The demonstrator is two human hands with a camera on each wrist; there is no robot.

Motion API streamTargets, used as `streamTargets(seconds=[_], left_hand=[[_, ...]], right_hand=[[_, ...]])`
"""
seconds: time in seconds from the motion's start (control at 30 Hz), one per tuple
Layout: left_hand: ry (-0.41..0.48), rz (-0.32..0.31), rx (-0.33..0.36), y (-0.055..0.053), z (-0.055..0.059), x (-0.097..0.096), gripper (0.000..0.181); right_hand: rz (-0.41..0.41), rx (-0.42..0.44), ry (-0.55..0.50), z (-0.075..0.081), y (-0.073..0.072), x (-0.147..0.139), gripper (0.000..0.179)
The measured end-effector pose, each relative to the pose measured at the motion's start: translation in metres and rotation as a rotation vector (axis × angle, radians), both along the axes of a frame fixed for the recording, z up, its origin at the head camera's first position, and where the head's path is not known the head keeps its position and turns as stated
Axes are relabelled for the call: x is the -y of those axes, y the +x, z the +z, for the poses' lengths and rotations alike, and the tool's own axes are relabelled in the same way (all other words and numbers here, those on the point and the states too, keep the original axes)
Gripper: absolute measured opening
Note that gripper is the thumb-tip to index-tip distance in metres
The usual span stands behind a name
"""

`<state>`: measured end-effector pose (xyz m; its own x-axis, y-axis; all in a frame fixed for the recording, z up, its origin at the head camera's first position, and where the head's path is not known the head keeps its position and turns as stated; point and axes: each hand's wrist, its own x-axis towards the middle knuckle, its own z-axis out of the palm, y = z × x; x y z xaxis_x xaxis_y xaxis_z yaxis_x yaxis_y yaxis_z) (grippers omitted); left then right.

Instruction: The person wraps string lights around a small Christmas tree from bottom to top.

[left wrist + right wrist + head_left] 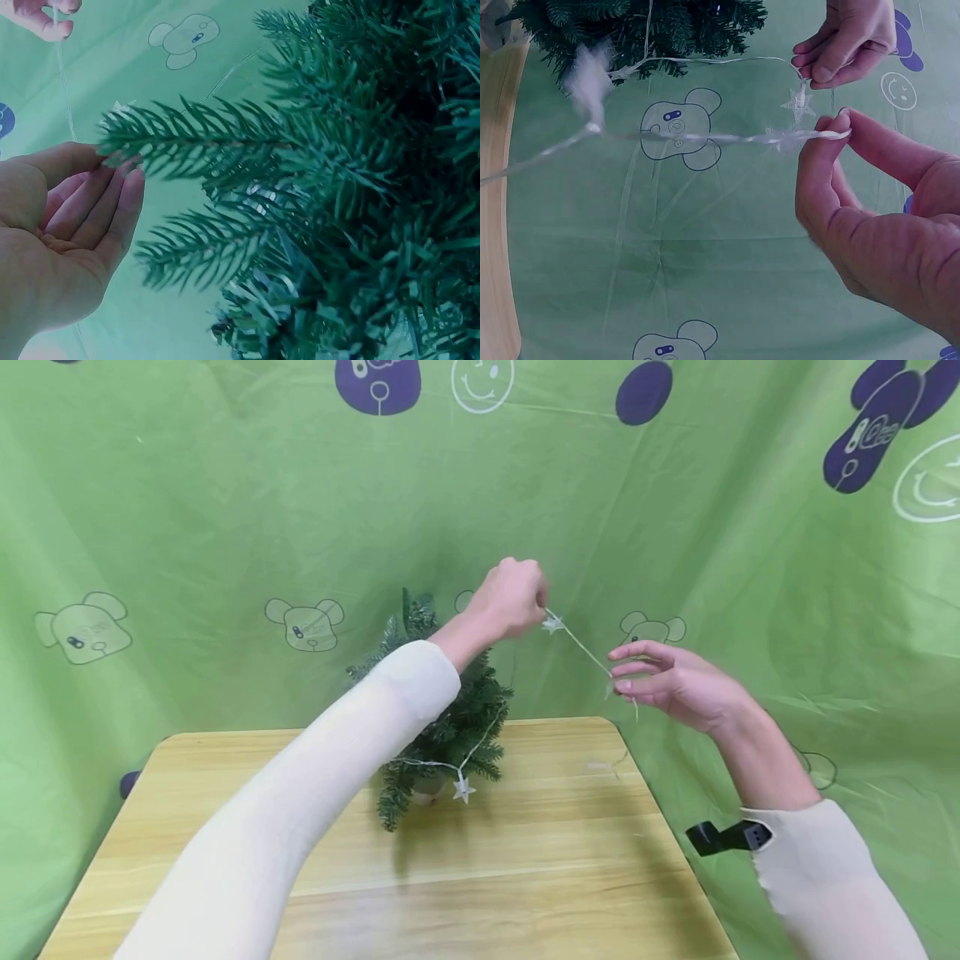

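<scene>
A small green artificial Christmas tree [472, 718] stands on the wooden table, with a star string light [581, 645] draped round its lower front. My left hand [510, 597] reaches across beside the upper tree and pinches the string near a clear star [552, 623]. In the left wrist view, a branch [202, 142] partly covers the fingertips of that hand [67, 217]. To the right of the tree, my right hand [900, 202] pinches another stretch of the wire between thumb and fingers. One star [463, 789] hangs at the tree's front, low down.
The light wood table [510, 877] has its far edge close to a green patterned curtain [202, 510]. A black strap [727, 837] sticks out from the right sleeve. Another length of wire with a blurred star [592, 90] dangles close to the right wrist camera.
</scene>
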<state>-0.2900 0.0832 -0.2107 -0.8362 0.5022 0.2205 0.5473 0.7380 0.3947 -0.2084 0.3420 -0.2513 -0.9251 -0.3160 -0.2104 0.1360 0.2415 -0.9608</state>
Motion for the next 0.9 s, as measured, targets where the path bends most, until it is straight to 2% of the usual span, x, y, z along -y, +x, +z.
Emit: streamTargets(seconds=[0.13, 0.33, 0.5, 0.63, 0.77, 0.9], left_hand=[[0.019, 0.014, 0.010, -0.003, 0.001, 0.006, 0.013], [0.048, 0.077, 0.026, -0.013, 0.003, 0.017, 0.015], [0.085, 0.156, 0.054, -0.025, -0.001, 0.036, 0.013], [0.103, 0.196, 0.065, -0.032, -0.001, 0.048, 0.011], [0.115, 0.199, 0.076, -0.034, -0.002, 0.051, 0.011], [0.133, 0.173, 0.086, -0.031, -0.002, 0.044, 0.016]], right_hand=[[-0.028, 0.019, -0.013, 0.002, -0.001, 0.002, 0.040], [0.029, 0.036, -0.047, -0.001, -0.003, 0.006, 0.029], [0.116, -0.016, 0.025, -0.005, -0.003, 0.008, 0.015], [0.162, -0.050, 0.083, -0.006, -0.002, 0.008, 0.014], [0.206, -0.062, 0.108, -0.007, -0.002, 0.009, 0.015], [0.246, -0.043, 0.116, -0.008, -0.002, 0.008, 0.015]])
